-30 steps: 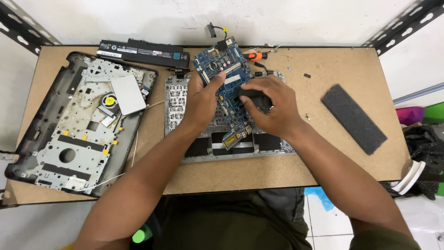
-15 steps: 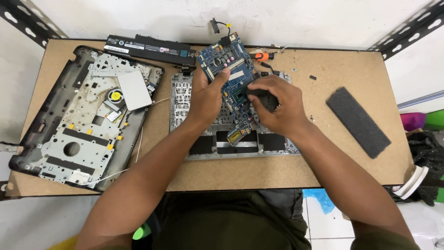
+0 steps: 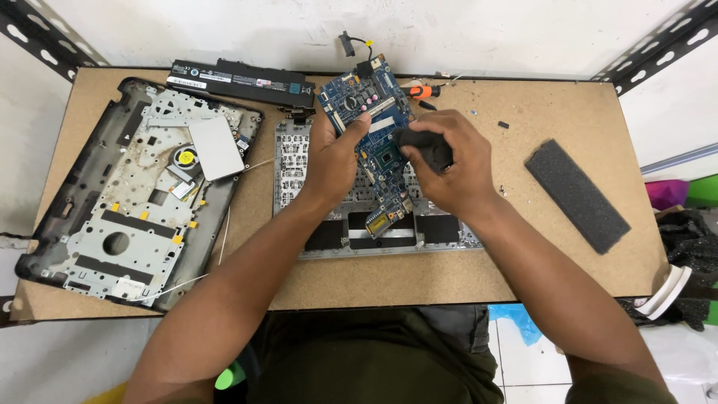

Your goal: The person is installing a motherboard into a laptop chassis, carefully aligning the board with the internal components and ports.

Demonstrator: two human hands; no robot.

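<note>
- Laptop bottom case [image 3: 127, 198]: at 9 o'clock on the table [image 3: 538, 269], open side up, grey metal frame exposed, small fan [image 3: 184, 158] inside.
- Black battery pack [image 3: 239, 82]: at 11 o'clock, lying along the far edge.
- Dark foam strip [image 3: 577, 194]: at 3 o'clock, set diagonally.
- Orange-handled screwdriver [image 3: 419, 91]: at 12 o'clock, near the far edge.
- Small screws [image 3: 503, 124]: scattered at 2 o'clock.
</note>
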